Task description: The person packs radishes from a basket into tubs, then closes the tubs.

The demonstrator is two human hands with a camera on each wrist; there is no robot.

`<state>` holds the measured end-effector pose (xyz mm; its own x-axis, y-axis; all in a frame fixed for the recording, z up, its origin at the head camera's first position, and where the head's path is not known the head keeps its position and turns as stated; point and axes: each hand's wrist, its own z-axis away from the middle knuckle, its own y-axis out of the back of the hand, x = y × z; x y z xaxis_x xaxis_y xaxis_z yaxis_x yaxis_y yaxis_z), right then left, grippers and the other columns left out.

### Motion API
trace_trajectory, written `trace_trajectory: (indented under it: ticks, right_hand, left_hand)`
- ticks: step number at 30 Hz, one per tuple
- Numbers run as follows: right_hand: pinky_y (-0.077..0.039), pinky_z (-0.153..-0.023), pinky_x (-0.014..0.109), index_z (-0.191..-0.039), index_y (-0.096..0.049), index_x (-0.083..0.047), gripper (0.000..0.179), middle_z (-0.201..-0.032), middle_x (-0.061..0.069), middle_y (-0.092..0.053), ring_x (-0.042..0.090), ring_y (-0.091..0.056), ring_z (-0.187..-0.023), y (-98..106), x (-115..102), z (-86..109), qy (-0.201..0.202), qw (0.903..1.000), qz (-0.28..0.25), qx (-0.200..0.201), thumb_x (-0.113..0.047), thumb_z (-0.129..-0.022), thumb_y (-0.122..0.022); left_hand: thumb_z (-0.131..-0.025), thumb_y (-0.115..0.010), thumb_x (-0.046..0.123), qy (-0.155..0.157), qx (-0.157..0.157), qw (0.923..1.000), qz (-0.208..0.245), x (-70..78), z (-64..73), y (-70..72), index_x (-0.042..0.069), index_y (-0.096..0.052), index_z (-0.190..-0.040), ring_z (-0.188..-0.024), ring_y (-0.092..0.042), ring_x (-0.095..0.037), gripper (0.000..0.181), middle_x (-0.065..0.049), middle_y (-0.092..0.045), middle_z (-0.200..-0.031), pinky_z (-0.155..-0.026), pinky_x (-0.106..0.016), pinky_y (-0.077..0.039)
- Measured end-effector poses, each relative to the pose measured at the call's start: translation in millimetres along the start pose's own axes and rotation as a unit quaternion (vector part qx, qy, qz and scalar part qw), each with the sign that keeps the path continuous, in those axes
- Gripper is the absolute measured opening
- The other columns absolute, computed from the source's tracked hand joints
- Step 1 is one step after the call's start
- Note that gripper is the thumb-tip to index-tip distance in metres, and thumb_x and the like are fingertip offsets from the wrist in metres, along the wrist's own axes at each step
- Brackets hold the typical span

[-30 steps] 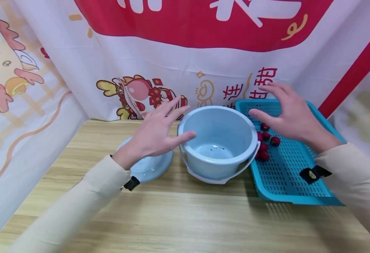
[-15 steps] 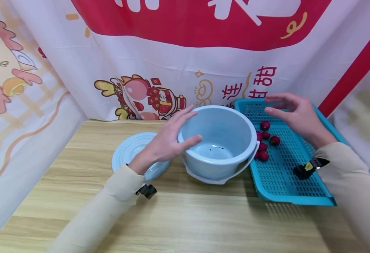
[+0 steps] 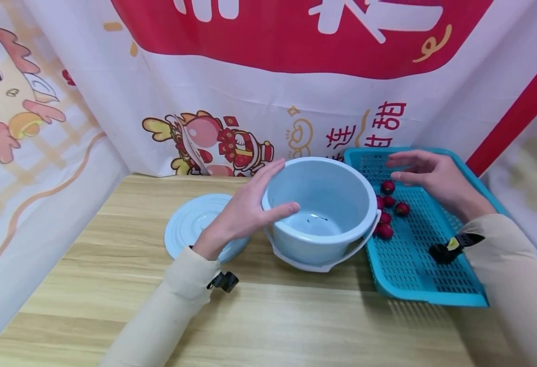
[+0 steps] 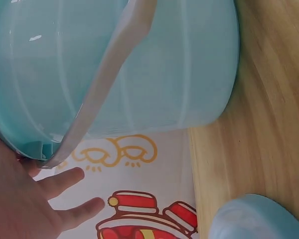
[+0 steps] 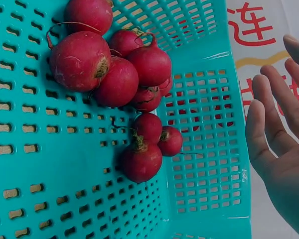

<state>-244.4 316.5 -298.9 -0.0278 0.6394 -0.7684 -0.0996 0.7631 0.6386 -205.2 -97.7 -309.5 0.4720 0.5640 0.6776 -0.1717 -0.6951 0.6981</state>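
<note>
A light blue bucket stands upright on the table, its handle hanging down its front. My left hand is at the bucket's left rim, thumb reaching over the opening and fingers along the outside. In the left wrist view two fingertips extend past the handle's end, spread and fairly straight. Over the far part of a teal basket, my right hand hovers with relaxed fingers and nothing in it. Several red radishes lie in the basket, grouped along its left side in the head view.
A round light blue lid lies on the wooden table, left of the bucket and partly behind my left forearm. Small dark bits lie on the bucket's floor. A printed cloth hangs behind, close to the bucket and basket.
My left hand has moved right and down to the bucket's rim. The right hand has shifted right and lower over the basket, its fingers drawing closer together.
</note>
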Motion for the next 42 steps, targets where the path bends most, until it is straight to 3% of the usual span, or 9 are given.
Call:
trace_trajectory:
  ticks: [4, 11, 18, 30, 34, 42]
  right_hand:
    - [-0.063, -0.086, 0.024, -0.161, -0.045, -0.027, 0.079, -0.152, -0.001, -0.058, 0.003, -0.065, -0.113, 0, 5, 2.8, -0.002, 1.0, 0.0, 0.0, -0.054, -0.094, -0.074]
    - [-0.064, -0.089, 0.031, -0.162, -0.044, -0.028, 0.077, -0.158, 0.009, -0.054, 0.028, -0.055, -0.135, -5, 3, -1.8, -0.006, 0.9998, 0.005, -0.019, -0.05, -0.095, -0.075]
    - [-0.061, -0.102, 0.048, -0.162, -0.043, -0.024, 0.082, -0.16, 0.012, -0.052, 0.033, -0.051, -0.139, -8, 5, -8.6, -0.012, 0.999, 0.01, -0.041, -0.053, -0.093, -0.077]
    - [-0.061, -0.098, 0.05, -0.155, -0.054, -0.015, 0.063, -0.151, 0.019, -0.058, 0.033, -0.06, -0.127, -15, 20, -13.1, -0.021, 0.9942, 0.046, -0.094, -0.037, -0.099, -0.075]
    - [-0.063, -0.093, 0.044, -0.151, -0.058, -0.014, 0.06, -0.148, 0.019, -0.061, 0.034, -0.059, -0.125, -19, 24, -14.0, -0.022, 0.9903, 0.064, -0.121, -0.033, -0.097, -0.078]
    - [-0.062, -0.092, 0.045, -0.15, -0.059, -0.01, 0.055, -0.149, 0.024, -0.057, 0.041, -0.053, -0.126, -25, 29, -17.0, -0.013, 0.9834, 0.092, -0.156, -0.025, -0.099, -0.074]
  left_hand:
    - [-0.09, -0.065, 0.072, 0.002, -0.009, 0.9999, -0.006, 2.4, -1.0, -0.9, 0.033, -0.025, -0.17, -0.165, -0.025, -0.023, 0.098, 0.015, -0.018, -0.178, -0.125, -0.066, -0.035]
    - [-0.091, -0.067, 0.067, 0.014, -0.005, 0.9998, -0.012, 2.9, 3.1, 1.8, 0.031, -0.025, -0.17, -0.165, -0.025, -0.024, 0.096, 0.015, -0.017, -0.178, -0.125, -0.067, -0.034]
    - [-0.092, -0.066, 0.067, 0.018, -0.003, 0.9997, -0.013, 2.4, 4.0, 4.1, 0.031, -0.025, -0.17, -0.165, -0.025, -0.024, 0.095, 0.017, -0.016, -0.178, -0.124, -0.068, -0.035]
    - [-0.092, -0.064, 0.068, 0.018, -0.011, 0.9997, -0.01, 3.7, 2.5, 2.8, 0.032, -0.024, -0.17, -0.165, -0.024, -0.023, 0.095, 0.017, -0.016, -0.178, -0.126, -0.067, -0.032]
    - [-0.093, -0.065, 0.066, 0.02, -0.012, 0.9997, -0.009, 3.9, 2.8, 2.8, 0.031, -0.024, -0.17, -0.165, -0.025, -0.024, 0.094, 0.016, -0.016, -0.178, -0.125, -0.067, -0.033]
    - [-0.093, -0.065, 0.066, 0.016, -0.009, 0.9998, -0.01, 4.1, 2.6, 2.3, 0.032, -0.025, -0.17, -0.164, -0.026, -0.024, 0.093, 0.016, -0.017, -0.178, -0.125, -0.067, -0.035]
